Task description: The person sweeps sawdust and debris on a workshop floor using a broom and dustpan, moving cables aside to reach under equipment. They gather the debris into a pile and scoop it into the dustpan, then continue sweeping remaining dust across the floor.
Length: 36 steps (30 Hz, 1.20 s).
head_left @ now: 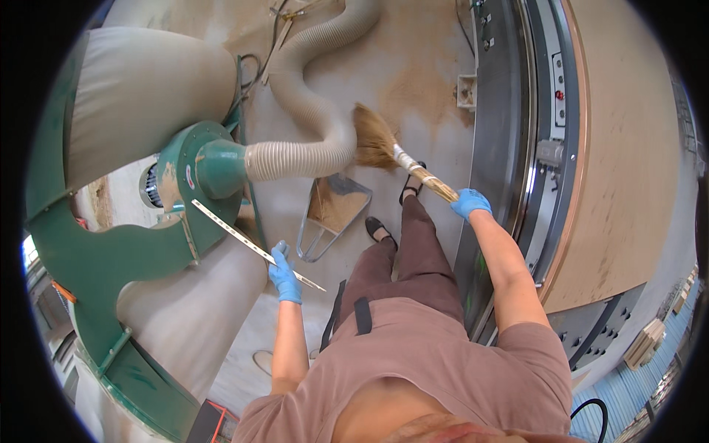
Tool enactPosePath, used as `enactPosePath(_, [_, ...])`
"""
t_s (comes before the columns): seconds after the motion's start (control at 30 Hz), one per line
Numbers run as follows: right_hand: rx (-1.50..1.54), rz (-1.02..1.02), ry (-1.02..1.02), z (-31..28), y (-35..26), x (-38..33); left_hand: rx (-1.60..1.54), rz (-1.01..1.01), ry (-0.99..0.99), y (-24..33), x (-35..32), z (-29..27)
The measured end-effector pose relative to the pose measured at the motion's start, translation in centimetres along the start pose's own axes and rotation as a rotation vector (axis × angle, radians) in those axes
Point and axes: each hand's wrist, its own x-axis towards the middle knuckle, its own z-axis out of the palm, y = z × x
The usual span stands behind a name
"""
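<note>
My right hand, in a blue glove, is closed round the handle of a straw broom. White bands wrap the handle, and the bristles fan out over the floor beside the ribbed hose. My left hand, gloved in blue too, grips a long thin white strip with dark marks or holes along it. The strip slants from the green blower down past my hand. On the floor between hose and feet lies a metal dustpan with brown dust in it, its wire handle toward me.
A thick ribbed hose curves from a green blower with large pale bags at the left. Along the right runs a long grey machine with a brown panel. Sawdust is scattered across the floor ahead.
</note>
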Motion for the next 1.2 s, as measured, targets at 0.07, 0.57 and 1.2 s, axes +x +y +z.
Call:
enactPosePath(0.07, [0.014,0.049,0.046,-3.0,0.9,0.5,-0.026,0.045,0.006,1.5,-0.8,2.3])
enactPosePath(0.57, [0.248,-0.254,-0.044,-17.1,-9.6,8.4,0.001,0.043,-0.071,15.2,-2.5,16.8])
enactPosePath(1.2, [0.828,-0.046,0.103,-33.5,-8.1,5.7,-0.013,-0.123,-0.229,27.4,12.9,23.4])
